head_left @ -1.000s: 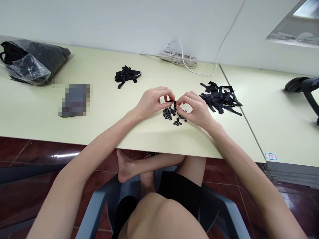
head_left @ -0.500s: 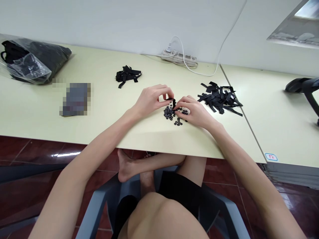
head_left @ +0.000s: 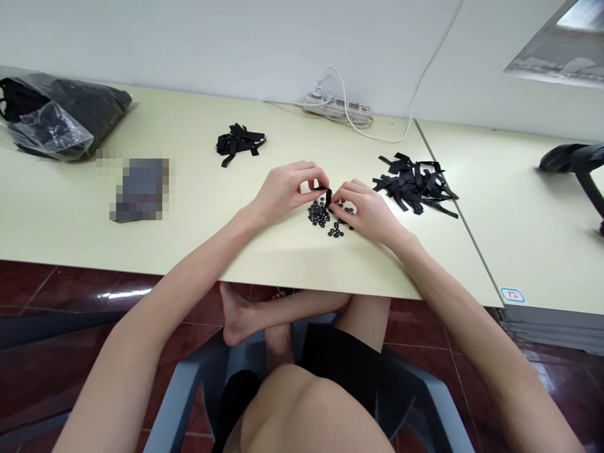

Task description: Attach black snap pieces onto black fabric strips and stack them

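My left hand [head_left: 293, 187] is closed in a pinch on one end of a black fabric strip [head_left: 329, 197], held just above the table. The strip bends down towards my right hand [head_left: 362, 209], whose thumb and forefinger are closed at its lower end. Whether a small round piece is also between those fingertips, I cannot tell. Below both hands lies a scatter of small black ring-shaped pieces [head_left: 319, 214], partly hidden by my right fingers. To the right is a loose pile of black fabric strips [head_left: 414, 182]; a smaller pile of strips [head_left: 240, 142] lies at the back left.
A clear plastic bag [head_left: 63, 119] of black material lies at the far left, near a blurred dark flat object [head_left: 141, 189]. Along the wall sits a power strip [head_left: 337, 108] with a white cable [head_left: 377, 136]. A black curved object [head_left: 572, 158] stands on the right table.
My right fingers have shifted very slightly at the lower end of the strip. The whole view has moved a little; the left hand keeps its pinch.
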Motion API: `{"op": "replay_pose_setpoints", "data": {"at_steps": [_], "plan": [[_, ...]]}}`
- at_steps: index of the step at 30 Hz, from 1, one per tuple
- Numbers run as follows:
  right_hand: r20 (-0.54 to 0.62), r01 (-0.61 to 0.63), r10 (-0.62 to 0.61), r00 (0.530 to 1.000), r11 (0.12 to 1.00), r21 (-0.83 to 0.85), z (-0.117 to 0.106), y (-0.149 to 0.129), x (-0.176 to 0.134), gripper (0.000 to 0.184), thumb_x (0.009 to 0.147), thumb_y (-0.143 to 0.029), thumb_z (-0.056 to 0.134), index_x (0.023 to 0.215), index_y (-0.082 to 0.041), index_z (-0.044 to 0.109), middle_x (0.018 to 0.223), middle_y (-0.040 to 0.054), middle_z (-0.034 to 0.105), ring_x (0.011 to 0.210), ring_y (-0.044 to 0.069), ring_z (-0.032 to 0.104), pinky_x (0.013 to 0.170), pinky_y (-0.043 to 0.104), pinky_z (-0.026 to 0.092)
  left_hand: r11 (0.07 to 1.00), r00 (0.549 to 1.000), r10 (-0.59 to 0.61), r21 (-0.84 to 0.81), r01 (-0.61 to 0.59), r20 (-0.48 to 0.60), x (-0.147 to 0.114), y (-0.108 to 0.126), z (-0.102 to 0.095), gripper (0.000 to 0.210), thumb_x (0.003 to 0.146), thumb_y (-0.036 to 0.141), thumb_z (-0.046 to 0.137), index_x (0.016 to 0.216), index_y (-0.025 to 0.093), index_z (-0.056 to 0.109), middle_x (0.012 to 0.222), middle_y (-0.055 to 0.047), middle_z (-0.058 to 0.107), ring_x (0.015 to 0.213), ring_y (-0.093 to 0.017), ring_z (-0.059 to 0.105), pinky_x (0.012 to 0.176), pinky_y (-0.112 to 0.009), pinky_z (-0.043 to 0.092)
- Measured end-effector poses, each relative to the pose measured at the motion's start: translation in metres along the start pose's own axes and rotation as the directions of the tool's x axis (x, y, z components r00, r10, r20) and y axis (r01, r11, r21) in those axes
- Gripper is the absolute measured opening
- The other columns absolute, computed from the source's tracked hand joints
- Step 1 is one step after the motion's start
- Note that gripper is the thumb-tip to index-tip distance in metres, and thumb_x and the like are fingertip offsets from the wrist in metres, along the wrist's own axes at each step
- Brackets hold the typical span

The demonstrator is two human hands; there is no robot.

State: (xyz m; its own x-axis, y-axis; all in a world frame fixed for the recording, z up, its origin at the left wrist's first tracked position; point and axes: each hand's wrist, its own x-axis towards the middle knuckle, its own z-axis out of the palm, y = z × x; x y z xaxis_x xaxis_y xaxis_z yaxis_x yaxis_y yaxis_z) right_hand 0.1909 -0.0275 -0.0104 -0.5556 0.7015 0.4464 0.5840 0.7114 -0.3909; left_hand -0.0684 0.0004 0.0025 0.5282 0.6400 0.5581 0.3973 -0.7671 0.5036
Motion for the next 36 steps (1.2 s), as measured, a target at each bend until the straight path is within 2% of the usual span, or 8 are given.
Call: {"op": "replay_pose_setpoints", "data": {"at_steps": [5, 8, 12, 16, 19, 25, 28, 36], "plan": [[-0.266, -0.115, 0.154, 0.952, 0.981, 0.157, -0.002, 0.001, 0.004, 0.012, 0.102, -0.022, 0.066, 0.092, -0.028, 0.068, 0.091, 0.0028, 0.076, 0.085, 0.024, 0.07, 0.082, 0.044, 0.059, 0.996, 0.998, 0.06, 0.059, -0.061, 0.014, -0.001, 0.0, 0.0, 0.011, 0.106, 0.024, 0.07, 0.109, 0.028, 0.081, 0.11, -0.004, 0.082, 0.098, -0.022, 0.076, 0.083, -0.035, 0.054], [-0.306, -0.108, 0.205, 0.93, 0.946, 0.305, -0.005, -0.001, 0.006, 0.011, 0.104, -0.029, 0.068, 0.093, -0.029, 0.07, 0.092, 0.0011, 0.078, 0.083, 0.021, 0.071, 0.082, 0.043, 0.062, 0.983, 0.992, 0.118, 0.133, -0.124, 0.048, -0.002, 0.0, 0.001, 0.012, 0.109, 0.026, 0.07, 0.112, 0.029, 0.081, 0.113, -0.004, 0.083, 0.105, -0.023, 0.077, 0.084, -0.036, 0.052], [-0.237, -0.113, 0.214, 0.948, 0.919, 0.379, -0.006, -0.004, 0.007, 0.015, 0.105, -0.04, 0.073, 0.094, -0.029, 0.073, 0.092, 0.0008, 0.079, 0.086, 0.021, 0.073, 0.084, 0.043, 0.064, 0.965, 0.983, 0.158, 0.199, -0.173, 0.091, -0.003, 0.0, 0.004, 0.014, 0.111, 0.028, 0.068, 0.114, 0.03, 0.081, 0.113, -0.004, 0.084, 0.107, -0.024, 0.078, 0.082, -0.037, 0.052], [-0.052, -0.178, 0.24, 0.969, 0.832, 0.525, -0.006, -0.001, 0.006, 0.024, 0.102, -0.05, 0.08, 0.096, -0.027, 0.078, 0.091, 0.0014, 0.079, 0.084, 0.02, 0.071, 0.081, 0.041, 0.061, 0.948, 0.976, 0.213, 0.228, -0.22, 0.054, -0.003, -0.001, 0.007, 0.016, 0.114, 0.03, 0.065, 0.115, 0.032, 0.081, 0.114, -0.004, 0.085, 0.106, -0.023, 0.078, 0.077, -0.037, 0.051], [0.004, -0.215, 0.266, 0.964, 0.771, 0.599, -0.006, 0.002, 0.006, 0.03, 0.1, -0.056, 0.084, 0.096, -0.026, 0.08, 0.091, 0.0016, 0.077, 0.083, 0.019, 0.068, 0.078, 0.039, 0.056, 0.923, 0.965, 0.262, 0.285, -0.258, 0.028, -0.003, -0.003, 0.009, 0.018, 0.116, 0.032, 0.063, 0.116, 0.032, 0.081, 0.112, -0.003, 0.086, 0.102, -0.021, 0.079, 0.072, -0.035, 0.049], [0.046, -0.254, 0.302, 0.952, 0.699, 0.668, -0.011, -0.003, 0.006, 0.032, 0.099, -0.057, 0.088, 0.097, -0.026, 0.081, 0.091, 0.0014, 0.074, 0.084, 0.017, 0.063, 0.078, 0.037, 0.05, 0.839, 0.898, 0.435, 0.391, -0.378, -0.065, -0.002, -0.006, 0.012, 0.015, 0.117, 0.026, 0.063, 0.115, 0.027, 0.077, 0.109, -0.001, 0.086, 0.098, -0.016, 0.08, 0.068, -0.03, 0.049], [0.044, -0.255, 0.309, 0.95, 0.687, 0.68, -0.012, -0.006, 0.007, 0.034, 0.098, -0.058, 0.089, 0.095, -0.026, 0.079, 0.088, 0.0013, 0.071, 0.082, 0.018, 0.062, 0.076, 0.037, 0.051, 0.827, 0.877, 0.471, 0.391, -0.403, -0.092, -0.002, -0.005, 0.012, 0.01, 0.116, 0.025, 0.065, 0.115, 0.026, 0.075, 0.109, 0.0, 0.086, 0.097, -0.015, 0.08, 0.068, -0.03, 0.05], [-0.018, -0.214, 0.298, 0.955, 0.725, 0.655, -0.01, -0.001, 0.004, 0.03, 0.1, -0.055, 0.089, 0.097, -0.026, 0.081, 0.09, 0.0011, 0.073, 0.084, 0.018, 0.066, 0.08, 0.038, 0.053, 0.886, 0.929, 0.364, 0.333, -0.324, -0.065, -0.002, -0.004, 0.012, 0.015, 0.117, 0.031, 0.063, 0.115, 0.03, 0.078, 0.108, -0.002, 0.085, 0.1, -0.018, 0.08, 0.07, -0.032, 0.049]]}}
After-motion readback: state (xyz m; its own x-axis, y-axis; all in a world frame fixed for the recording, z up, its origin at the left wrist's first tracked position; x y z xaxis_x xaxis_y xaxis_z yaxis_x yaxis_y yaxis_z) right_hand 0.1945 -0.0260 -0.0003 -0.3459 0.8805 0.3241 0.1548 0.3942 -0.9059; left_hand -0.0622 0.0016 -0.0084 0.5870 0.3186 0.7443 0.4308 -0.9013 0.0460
